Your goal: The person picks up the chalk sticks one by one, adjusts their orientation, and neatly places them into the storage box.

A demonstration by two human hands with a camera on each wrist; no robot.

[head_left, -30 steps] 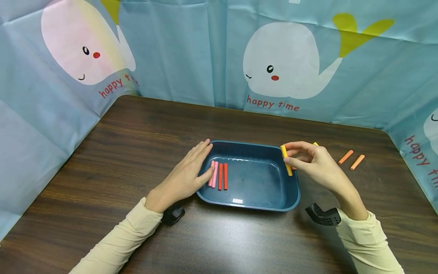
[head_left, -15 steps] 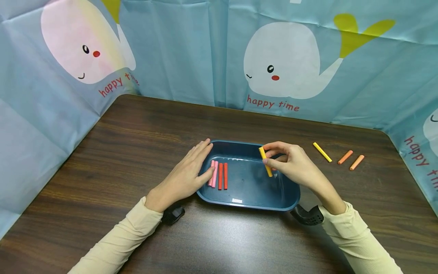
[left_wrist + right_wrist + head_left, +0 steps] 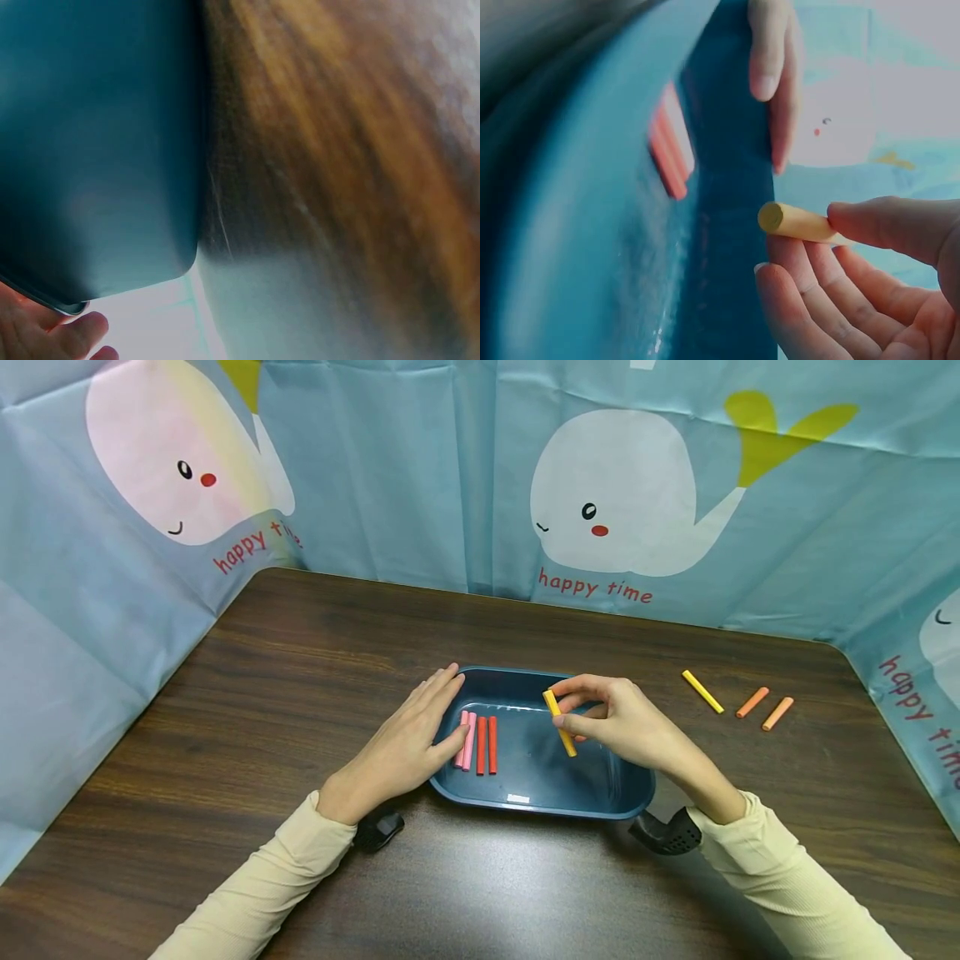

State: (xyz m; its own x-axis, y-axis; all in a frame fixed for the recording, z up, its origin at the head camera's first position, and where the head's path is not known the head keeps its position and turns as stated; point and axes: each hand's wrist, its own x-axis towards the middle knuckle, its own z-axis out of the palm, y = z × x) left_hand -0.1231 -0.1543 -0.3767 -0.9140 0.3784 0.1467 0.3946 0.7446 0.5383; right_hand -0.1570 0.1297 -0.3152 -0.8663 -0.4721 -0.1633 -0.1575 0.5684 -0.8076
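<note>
My right hand (image 3: 622,720) pinches a deep-yellow stick of chalk (image 3: 566,739) between thumb and fingers, tilted, above the right-centre of a dark blue plastic tub (image 3: 525,756). In the right wrist view the round end of that yellow chalk (image 3: 799,223) faces the camera. Fingers stretched, my left hand (image 3: 393,747) rests on the tub's left rim, its thumb reaching over the inside. Two pink chalks (image 3: 468,752) and two red chalks (image 3: 487,746) lie side by side in the tub's left part. The left thumb partly covers the pink ones.
On the dark wooden table (image 3: 300,668), right of the tub, lie a light-yellow chalk (image 3: 702,692) and two orange-toned chalks (image 3: 752,702). A blue curtain (image 3: 412,468) printed with whales surrounds the table's back and sides.
My right hand has moved left with the yellow chalk, from the tub's right wall to over its inside, uncovering the light-yellow chalk on the table. The left hand has stayed in place.
</note>
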